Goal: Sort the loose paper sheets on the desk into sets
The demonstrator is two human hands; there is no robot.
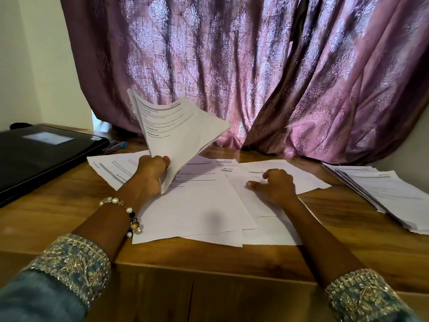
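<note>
My left hand (151, 175) grips a bundle of printed sheets (178, 129) by its near edge, lifted off the counter (69, 205) and tilted up toward the curtain (255, 66). The far corners fan and droop.

My right hand (274, 184) rests on the loose sheets (199, 205) spread in front of me, fingers loosely curled on the top page, holding nothing that I can see.

A stack of sheets (385, 196) sits at the right end of the counter, well apart from the spread. It looks like a finished set.

A closed laptop (39, 154) is on the left, with a blue-tipped pen (117, 146) just beside it.

Handling notes, my judgement:
- Paper is light, thin and floppy. One-edge grip lets the bundle sag and splay, so pinch firmly near the middle of an edge.
- Sheets overlap and lie flat on a smooth wood top. Best to slide one off with the fingertips, then take it by a free corner.
- Pages slip against each other, so square up the bundle before adding more.
</note>
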